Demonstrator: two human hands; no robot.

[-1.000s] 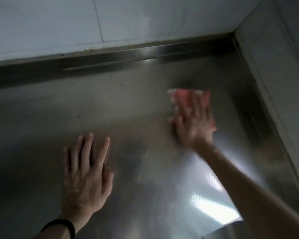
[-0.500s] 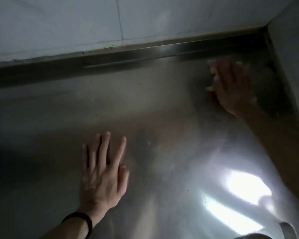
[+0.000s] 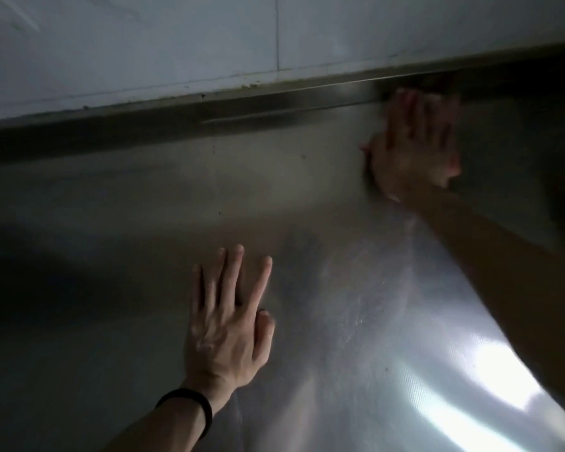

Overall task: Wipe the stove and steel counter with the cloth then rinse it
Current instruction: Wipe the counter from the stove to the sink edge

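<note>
The brushed steel worktop (image 3: 137, 230) runs left to right beneath a pale tiled wall (image 3: 144, 44), with a raised steel back lip (image 3: 242, 107) along its far edge. The right hand (image 3: 415, 148), blurred, lies flat with its fingers straight at the far right, fingertips against that lip. It presses down the reddish cloth (image 3: 365, 148), of which only a sliver shows at its left side. The left hand (image 3: 225, 331), released and spread flat, braces nearer and well apart. The next stroke likely runs leftward along the lip.
</note>
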